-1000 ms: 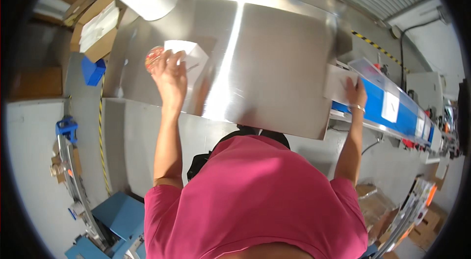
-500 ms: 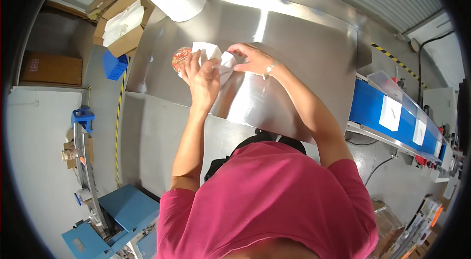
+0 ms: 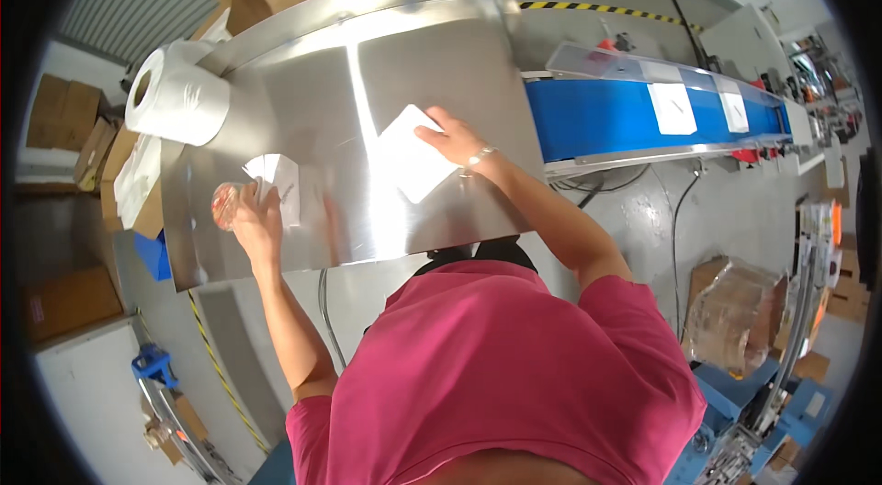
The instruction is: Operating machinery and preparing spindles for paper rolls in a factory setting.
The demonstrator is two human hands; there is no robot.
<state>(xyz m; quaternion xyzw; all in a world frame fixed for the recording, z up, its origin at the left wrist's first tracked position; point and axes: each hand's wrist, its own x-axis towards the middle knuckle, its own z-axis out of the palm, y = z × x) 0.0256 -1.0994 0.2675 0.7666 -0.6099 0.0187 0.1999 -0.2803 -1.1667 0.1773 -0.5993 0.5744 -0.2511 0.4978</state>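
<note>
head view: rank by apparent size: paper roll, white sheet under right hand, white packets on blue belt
1. Paper roll
2. White sheet, roughly equal to the roll; fisheye bending makes this ranking unsure
3. Belt packets, each clearly smaller, though farther from the camera

A bare, shiny steel table [image 3: 367,90] carries everything here, its surface catching a bright streak of glare down the middle. Directly on it lie a large white roll [image 3: 177,102] at the far left corner, a small stack of white sheets [image 3: 278,182] beside a clear round container [image 3: 226,205] near the left edge, and a flat white pouch [image 3: 412,154] toward the right side.
</note>
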